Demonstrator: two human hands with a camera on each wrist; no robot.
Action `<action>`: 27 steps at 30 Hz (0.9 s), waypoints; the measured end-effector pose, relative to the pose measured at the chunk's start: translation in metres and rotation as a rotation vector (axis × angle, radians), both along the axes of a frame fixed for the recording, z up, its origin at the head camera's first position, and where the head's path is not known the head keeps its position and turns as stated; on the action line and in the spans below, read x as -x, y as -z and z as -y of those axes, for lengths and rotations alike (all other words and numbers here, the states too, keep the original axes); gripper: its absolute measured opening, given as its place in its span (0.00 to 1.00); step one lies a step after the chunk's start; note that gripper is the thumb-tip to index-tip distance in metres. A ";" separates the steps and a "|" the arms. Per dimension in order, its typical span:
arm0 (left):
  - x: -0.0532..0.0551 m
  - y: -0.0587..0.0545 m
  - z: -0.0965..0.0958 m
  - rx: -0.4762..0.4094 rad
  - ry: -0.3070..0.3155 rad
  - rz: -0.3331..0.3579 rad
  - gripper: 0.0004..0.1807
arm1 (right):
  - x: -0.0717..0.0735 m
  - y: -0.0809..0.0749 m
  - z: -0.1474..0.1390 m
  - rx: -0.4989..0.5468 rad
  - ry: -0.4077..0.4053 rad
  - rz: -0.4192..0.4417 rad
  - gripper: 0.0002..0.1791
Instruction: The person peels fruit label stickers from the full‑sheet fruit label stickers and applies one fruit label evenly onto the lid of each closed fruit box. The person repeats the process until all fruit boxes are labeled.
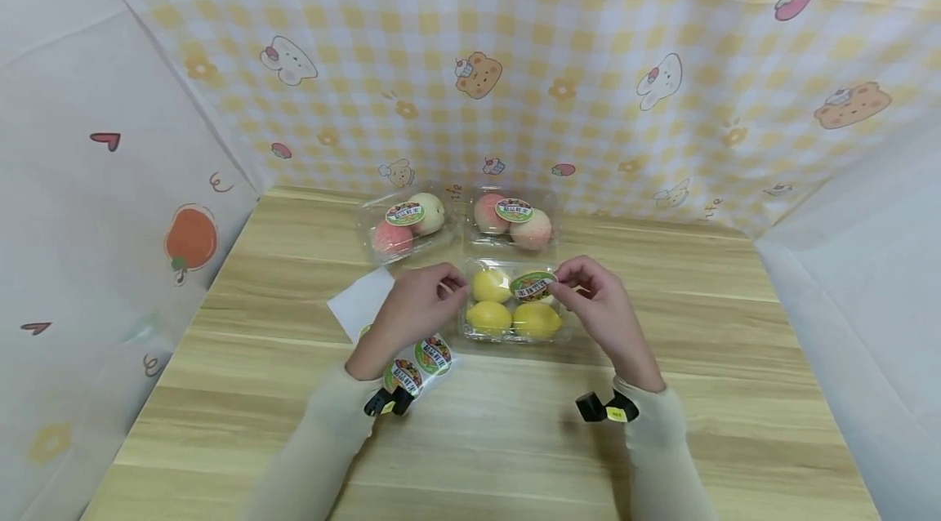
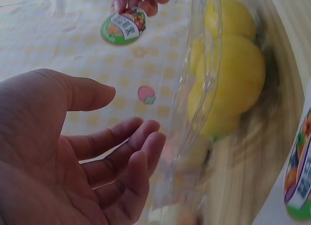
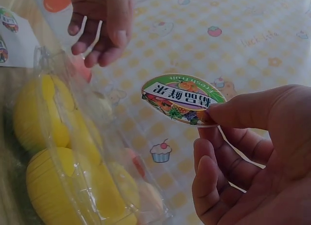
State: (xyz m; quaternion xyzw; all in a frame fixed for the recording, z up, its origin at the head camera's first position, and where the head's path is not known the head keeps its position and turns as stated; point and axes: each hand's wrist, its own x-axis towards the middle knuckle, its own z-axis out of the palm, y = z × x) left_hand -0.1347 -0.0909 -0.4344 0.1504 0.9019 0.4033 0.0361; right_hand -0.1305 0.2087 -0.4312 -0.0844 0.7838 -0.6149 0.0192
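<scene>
My right hand pinches an oval fruit sticker by one end, between thumb and forefinger. In the head view the sticker overlaps the upper right of a clear plastic box of lemons. The right wrist view shows it held up apart from the box. My left hand is at the box's left side, fingers loosely bent and nothing in them. Under the left forearm lies a sheet of stickers, partly covered by the arm, with a blank white part showing behind the wrist.
Behind the lemons stand two more clear boxes, each bearing a sticker. The left box holds a red fruit and a pale one; the right box holds two peaches. A checked cloth hangs at the wooden table's back edge.
</scene>
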 end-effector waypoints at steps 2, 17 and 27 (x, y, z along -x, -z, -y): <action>0.002 0.002 -0.006 -0.014 0.014 -0.012 0.10 | 0.002 0.003 0.001 -0.005 0.003 0.009 0.06; 0.007 0.001 -0.046 -0.155 0.126 -0.084 0.13 | 0.000 0.007 0.009 -0.092 -0.035 -0.020 0.03; 0.008 0.002 -0.065 -0.155 0.182 -0.133 0.05 | -0.003 0.004 0.012 -0.075 -0.072 -0.059 0.02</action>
